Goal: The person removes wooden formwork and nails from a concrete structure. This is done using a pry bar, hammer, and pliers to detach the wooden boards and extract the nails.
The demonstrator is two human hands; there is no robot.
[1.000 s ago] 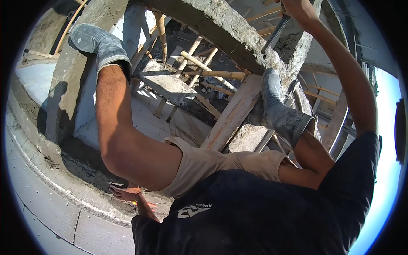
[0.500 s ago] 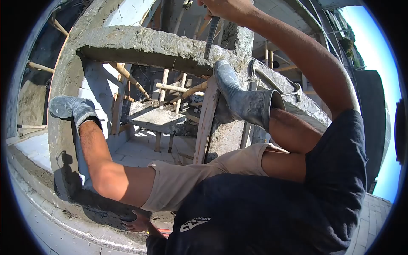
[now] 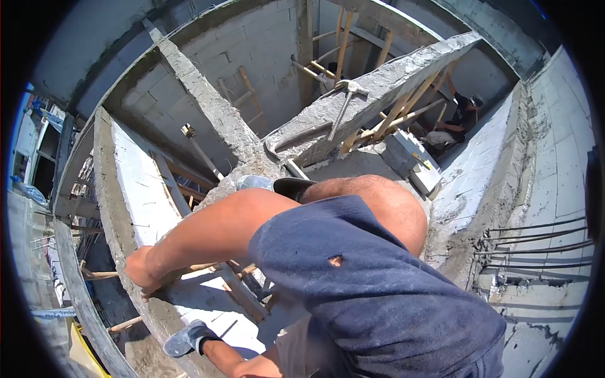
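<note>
My right hand (image 3: 142, 272) is down at the concrete beam (image 3: 120, 220) on the left, its arm stretched across my bent right leg. Most of its fingers are hidden, so I cannot see whether it grips anything. My left hand is out of view. A grey rubber boot (image 3: 189, 338) is at the lower left beside that beam; the other boot (image 3: 255, 183) is partly behind my arm near the beam junction. On the diagonal beam (image 3: 416, 68) ahead lie a hammer (image 3: 343, 108) and a dark bar with a hooked end (image 3: 296, 137).
Deep openings lie between the concrete beams, with wooden props (image 3: 384, 50) inside. A co-worker (image 3: 463, 116) crouches below at the right; another person (image 3: 328, 77) is partly hidden farther back. Several steel bars (image 3: 535, 236) stick out at the right.
My view has swung toward the right, and my body leans forward. My right hand, earlier raised with a ribbed steel bar, is now low at the left beam. My left hand has left the view.
</note>
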